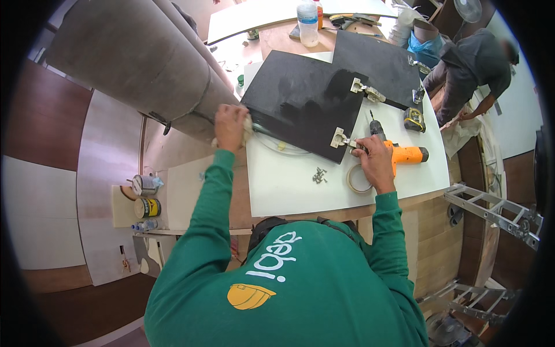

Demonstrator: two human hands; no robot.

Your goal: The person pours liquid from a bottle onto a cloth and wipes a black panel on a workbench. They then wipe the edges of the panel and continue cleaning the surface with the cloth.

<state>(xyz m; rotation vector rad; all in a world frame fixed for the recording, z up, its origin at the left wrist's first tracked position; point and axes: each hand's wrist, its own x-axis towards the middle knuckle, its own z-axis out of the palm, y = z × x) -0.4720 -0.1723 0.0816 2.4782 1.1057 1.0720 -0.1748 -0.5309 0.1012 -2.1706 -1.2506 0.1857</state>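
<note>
In front of me a black cabinet door panel [303, 104] lies on a white board [286, 191]. Two metal concealed hinges are fixed along its right edge, an upper hinge [366, 90] and a lower hinge [339, 138]. My right hand [376, 162] grips the arm of the lower one between thumb and fingers. At the panel's left edge, my left hand [231, 126] presses a pale cloth [248, 126], partly hidden under the fingers. Dark, wet-looking smears show on the panel. Beside my right hand lie an orange cordless drill [407, 155] and a tape roll [359, 178].
Loose screws [319, 175] and a tape measure [414, 119] lie on the board. Behind is a second black panel [377, 65] with hinges, plus a plastic bottle [308, 26]. A large grey column [143, 56] rises at left. A person [477, 73] bends over at right, beyond an aluminium ladder [494, 206].
</note>
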